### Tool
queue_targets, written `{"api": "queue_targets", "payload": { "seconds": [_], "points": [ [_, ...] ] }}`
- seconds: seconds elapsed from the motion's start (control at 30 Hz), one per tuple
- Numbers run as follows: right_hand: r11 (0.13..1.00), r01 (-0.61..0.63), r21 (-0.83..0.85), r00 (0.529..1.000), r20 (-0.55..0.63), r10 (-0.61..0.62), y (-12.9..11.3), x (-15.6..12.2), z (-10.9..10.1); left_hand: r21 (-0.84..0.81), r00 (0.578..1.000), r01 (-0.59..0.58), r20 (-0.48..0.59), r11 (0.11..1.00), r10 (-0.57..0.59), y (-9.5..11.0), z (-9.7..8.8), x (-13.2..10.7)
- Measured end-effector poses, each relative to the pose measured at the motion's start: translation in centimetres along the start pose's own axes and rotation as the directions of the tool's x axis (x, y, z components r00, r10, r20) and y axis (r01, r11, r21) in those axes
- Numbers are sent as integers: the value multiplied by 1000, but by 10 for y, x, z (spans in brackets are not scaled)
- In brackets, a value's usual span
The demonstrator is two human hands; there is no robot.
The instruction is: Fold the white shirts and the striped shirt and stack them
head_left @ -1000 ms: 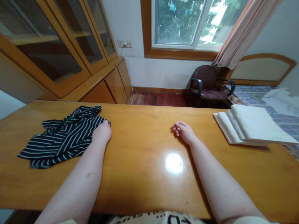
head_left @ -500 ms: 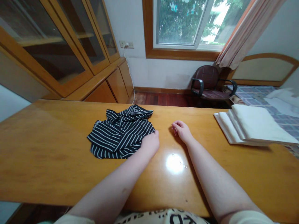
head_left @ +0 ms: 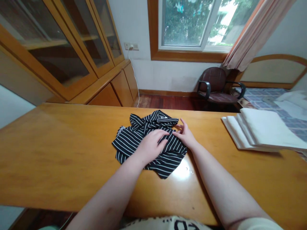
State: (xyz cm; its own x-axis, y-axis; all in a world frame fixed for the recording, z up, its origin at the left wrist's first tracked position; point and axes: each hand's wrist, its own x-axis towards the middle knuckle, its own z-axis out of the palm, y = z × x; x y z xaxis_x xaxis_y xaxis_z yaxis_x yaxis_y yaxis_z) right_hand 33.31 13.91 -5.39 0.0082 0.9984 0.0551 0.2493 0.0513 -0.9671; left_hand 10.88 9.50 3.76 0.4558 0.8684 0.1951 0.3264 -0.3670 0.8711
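A crumpled black garment with thin white stripes lies at the middle of the wooden table. My left hand rests flat on top of it, fingers stretched out toward the right. Just to its right, my right hand touches the garment's right edge with its fingers extended and slightly apart. Neither hand grips the cloth.
A stack of folded white cloths sits at the table's right end. Beyond the table are a brown office chair, wooden cabinets with glass doors along the left wall, a window and a bed.
My left hand has dragged the striped garment from the table's left side to the middle and now lies on top of it. My right hand opened and reached onto the garment's edge.
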Motion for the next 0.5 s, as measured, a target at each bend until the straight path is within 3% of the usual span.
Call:
{"api": "queue_targets", "payload": {
  "seconds": [0.07, 0.1, 0.17, 0.27, 0.4, 0.5],
  "points": [
    [994, 16, -111, 999, 33, -12, -3, -1, -1, 75, 980, 128, -163, 989, -114, -21, -23, 2],
    [985, 26, -168, 999, 51, -17, -5, -2, -2, 112, 970, 174, -192, 978, -151, -32, -30, 2],
    [962, 52, -268, 996, 88, -29, -9, -3, -3, 154, 964, 225, -180, 962, -197, -54, -38, 1],
    [928, 95, -360, 991, 122, -54, -12, -3, -2, 184, 962, 259, -132, 948, -237, -71, -33, -3],
    [916, 67, -396, 996, 77, -39, -9, -2, 1, 272, 966, 258, -89, 927, -243, -71, -19, -4],
    [935, 45, -352, 999, 42, -32, -4, 1, 1, 211, 976, 214, -12, 954, -216, -69, -16, -4]
  ]
}}
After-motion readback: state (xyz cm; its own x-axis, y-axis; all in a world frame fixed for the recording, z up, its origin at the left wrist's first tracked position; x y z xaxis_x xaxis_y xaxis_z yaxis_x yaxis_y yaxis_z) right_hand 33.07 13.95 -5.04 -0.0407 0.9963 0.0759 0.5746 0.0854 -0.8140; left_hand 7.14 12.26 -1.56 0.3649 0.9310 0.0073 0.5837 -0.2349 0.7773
